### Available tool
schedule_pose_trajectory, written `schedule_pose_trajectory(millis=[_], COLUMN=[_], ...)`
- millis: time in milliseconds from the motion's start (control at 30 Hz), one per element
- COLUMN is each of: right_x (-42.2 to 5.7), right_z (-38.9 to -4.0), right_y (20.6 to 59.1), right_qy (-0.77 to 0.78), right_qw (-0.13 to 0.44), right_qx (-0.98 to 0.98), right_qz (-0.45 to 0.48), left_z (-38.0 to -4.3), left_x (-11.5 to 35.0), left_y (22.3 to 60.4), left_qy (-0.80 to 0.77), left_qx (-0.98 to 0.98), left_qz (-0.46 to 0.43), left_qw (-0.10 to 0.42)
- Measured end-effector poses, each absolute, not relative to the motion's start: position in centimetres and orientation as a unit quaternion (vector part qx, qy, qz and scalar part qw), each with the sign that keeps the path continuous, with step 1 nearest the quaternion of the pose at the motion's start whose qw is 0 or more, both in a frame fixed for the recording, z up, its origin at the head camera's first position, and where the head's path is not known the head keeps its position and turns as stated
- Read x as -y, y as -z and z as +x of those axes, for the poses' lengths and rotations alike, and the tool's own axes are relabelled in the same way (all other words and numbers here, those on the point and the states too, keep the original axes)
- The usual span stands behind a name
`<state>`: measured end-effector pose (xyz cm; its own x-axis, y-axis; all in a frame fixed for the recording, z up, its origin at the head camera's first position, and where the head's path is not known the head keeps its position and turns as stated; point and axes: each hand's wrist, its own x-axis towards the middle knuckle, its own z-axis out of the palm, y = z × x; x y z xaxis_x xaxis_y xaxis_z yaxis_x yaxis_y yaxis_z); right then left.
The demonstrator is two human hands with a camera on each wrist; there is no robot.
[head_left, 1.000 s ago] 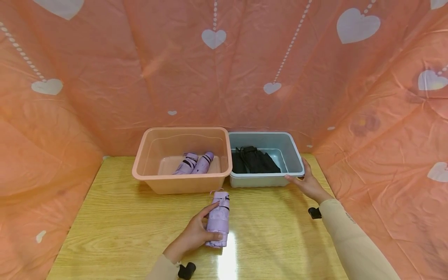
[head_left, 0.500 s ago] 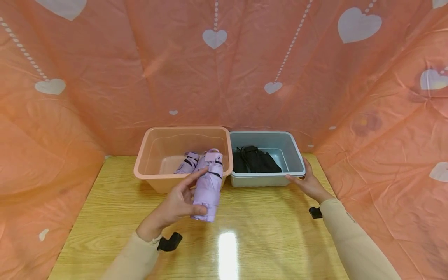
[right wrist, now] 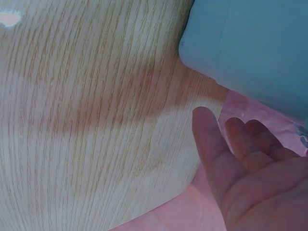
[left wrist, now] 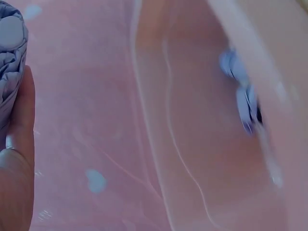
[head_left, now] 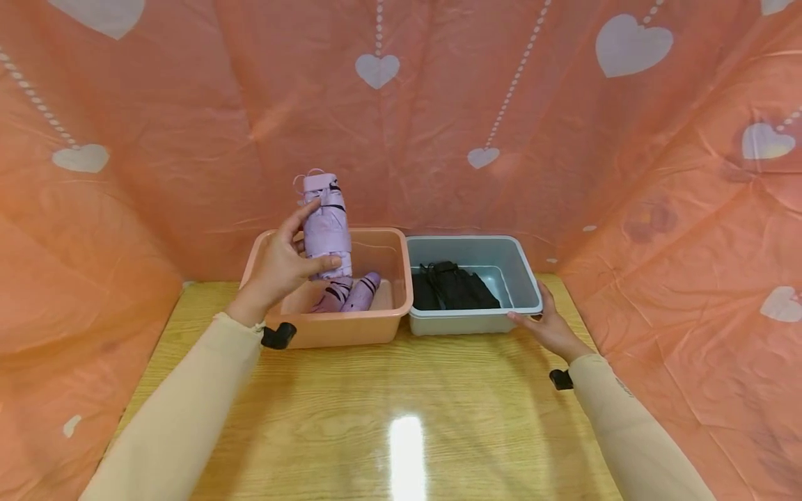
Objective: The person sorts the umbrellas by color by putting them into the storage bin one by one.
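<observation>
My left hand [head_left: 280,263] grips a folded lavender umbrella [head_left: 327,226] with black bands, thumb on the near side and fingers round its left. It is held nearly upright above the peach bin [head_left: 332,316], its wrist loop at the top. In the left wrist view the umbrella [left wrist: 10,72] shows only at the left edge. Two more folded purple umbrellas [head_left: 361,292] lie inside that bin. My right hand [head_left: 551,327] rests at the front right corner of the grey-blue bin [head_left: 464,323], thumb at the front and fingers along the side; in the right wrist view several fingers [right wrist: 209,130] extend loosely beside it.
Black fabric bundles [head_left: 460,287] lie in the grey-blue bin, which stands right beside the peach one. Both bins are at the back of the wooden table [head_left: 351,410]. An orange sheet [head_left: 426,139] with white hearts hangs behind and at the sides.
My left hand has lifted the umbrella off the table area in front of the bins, up and leftward over the peach bin. The right hand has stayed at the grey-blue bin's corner.
</observation>
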<state>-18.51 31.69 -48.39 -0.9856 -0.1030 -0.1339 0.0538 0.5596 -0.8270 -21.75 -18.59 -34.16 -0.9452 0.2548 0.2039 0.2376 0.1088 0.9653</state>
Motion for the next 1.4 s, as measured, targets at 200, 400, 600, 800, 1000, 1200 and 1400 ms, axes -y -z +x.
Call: schedule_pose_trajectory(millis=[200,400,600,800,1000,1200,1400], right_x=[-31.8,-31.9,-31.6,-31.5,-31.7,-31.8,-32.1], right_z=[-18.7,-18.7,-18.8,-18.8,-18.8,-18.7,-18.8], right_y=[48.6,48.7,48.7,48.7,48.7,48.5,48.6], right_qy=[0.465,0.465,0.469,0.47,0.471,0.465,0.462], right_qw=[0.08,0.083,0.08,0.076,0.08,0.075,0.08], right_qx=[-0.882,-0.881,-0.88,-0.879,-0.878,-0.882,-0.883], right_qz=[-0.009,-0.002,-0.002,-0.003,0.0,-0.008,-0.008], left_z=[-25.1,-26.6,-27.6,-28.5,-28.7,-28.6,-28.5], left_x=[20.2,20.9,21.4,21.6,21.6,21.5,21.3], left_y=[35.1,36.7,37.5,37.6,37.9,38.5,39.0], left_qy=[-0.584,-0.549,-0.513,-0.505,-0.493,-0.458,-0.44], left_qx=[-0.801,-0.829,-0.851,-0.857,-0.864,-0.875,-0.876], left_qz=[0.127,0.105,0.108,0.101,0.105,0.148,0.181], left_qw=[0.021,0.03,0.027,-0.006,0.014,0.053,0.072])
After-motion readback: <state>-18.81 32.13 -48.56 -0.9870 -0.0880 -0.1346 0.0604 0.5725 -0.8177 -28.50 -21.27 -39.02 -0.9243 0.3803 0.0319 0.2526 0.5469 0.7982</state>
